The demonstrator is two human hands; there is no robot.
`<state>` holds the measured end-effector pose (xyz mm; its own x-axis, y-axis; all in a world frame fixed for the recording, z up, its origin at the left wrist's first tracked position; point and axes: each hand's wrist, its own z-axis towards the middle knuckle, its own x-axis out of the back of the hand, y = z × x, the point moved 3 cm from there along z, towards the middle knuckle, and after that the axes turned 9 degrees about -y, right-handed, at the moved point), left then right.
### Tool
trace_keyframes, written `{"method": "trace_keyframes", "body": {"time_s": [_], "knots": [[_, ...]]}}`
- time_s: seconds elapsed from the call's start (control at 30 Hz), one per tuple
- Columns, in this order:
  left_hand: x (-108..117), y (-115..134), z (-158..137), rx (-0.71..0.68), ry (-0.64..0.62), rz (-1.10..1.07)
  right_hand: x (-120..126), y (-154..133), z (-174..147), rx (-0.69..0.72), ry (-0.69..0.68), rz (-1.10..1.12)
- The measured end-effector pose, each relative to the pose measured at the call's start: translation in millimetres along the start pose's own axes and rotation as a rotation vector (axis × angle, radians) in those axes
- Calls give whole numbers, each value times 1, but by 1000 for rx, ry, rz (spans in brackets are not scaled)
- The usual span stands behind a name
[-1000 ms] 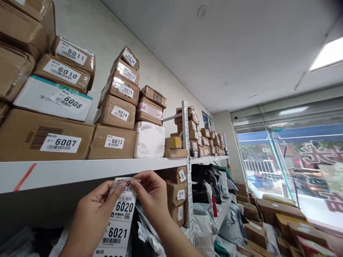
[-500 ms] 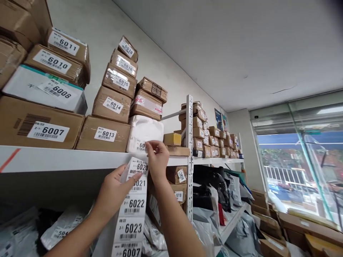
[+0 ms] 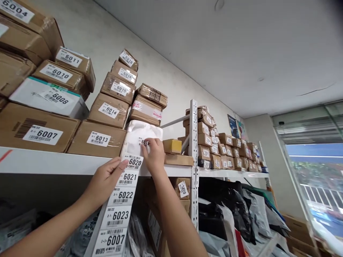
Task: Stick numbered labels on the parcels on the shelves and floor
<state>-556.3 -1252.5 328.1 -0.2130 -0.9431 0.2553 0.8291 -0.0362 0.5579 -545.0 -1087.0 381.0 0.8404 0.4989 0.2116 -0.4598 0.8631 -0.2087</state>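
Left hand point(image 3: 104, 180): closed on the strip of labels point(image 3: 120, 214), my thumb and fingers pinching its left edge close to the top; my forearm comes in from the near left.
Strip: hangs down just right of my left hand, toward the near side; from the top I read 6020, 6021, 6022, 6023, then 6007; its upper end overlaps the front of the shelf point(image 3: 80, 162) in my view.
Right hand point(image 3: 154, 155): narrow, fingers curled, thumb and forefinger drawn close together against the 6019 label point(image 3: 142, 141); whether they grip its edge or only press it I cannot tell.
6019 label: lies on the front of the white package point(image 3: 139, 130), just left of my right fingertips; it is above and to the right of my left hand, beyond the top of the strip; my fingers cover its right end.
White package: sits on the shelf between the 6013 carton point(image 3: 98, 137) on the left and the yellow box point(image 3: 172, 146) on the right; two brown boxes point(image 3: 148, 109) are stacked on it.
Farther right: the shelf post point(image 3: 193, 160) stands upright; beyond it, more small cartons point(image 3: 205, 139) sit in stacks, with black bags point(image 3: 227, 196) below.
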Motion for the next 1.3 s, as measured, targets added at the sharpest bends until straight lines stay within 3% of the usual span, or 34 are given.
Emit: {"method": "trace_keyframes", "body": {"time_s": [0.17, 0.27, 0.37, 0.53, 0.7, 0.8, 0.9, 1.07, 1.3], "knots": [[-6, 9, 25, -60, -21, 46, 12, -15, -21, -48, -164, 637], [-12, 18, 30, -63, 0, 101, 21, -24, -28, -63, -152, 793], [-17, 27, 35, -80, 12, 113, 29, -25, -25, -64, -31, 785], [-19, 36, 50, -13, 55, -181, 26, -20, -6, -73, 15, 795], [-11, 45, 65, -13, 237, -5, 12, -22, 12, -83, 40, 839], [-9, 46, 80, -19, 147, -175, 8, -24, 27, -59, 144, 772], [-1, 44, 96, 39, 104, -288, 4, -24, 48, -28, 133, 758], [14, 45, 108, 166, -9, -183, 2, -23, 93, 17, 205, 621], [37, 55, 100, 223, 57, 66, 3, -15, 150, 106, 334, 265]]}}
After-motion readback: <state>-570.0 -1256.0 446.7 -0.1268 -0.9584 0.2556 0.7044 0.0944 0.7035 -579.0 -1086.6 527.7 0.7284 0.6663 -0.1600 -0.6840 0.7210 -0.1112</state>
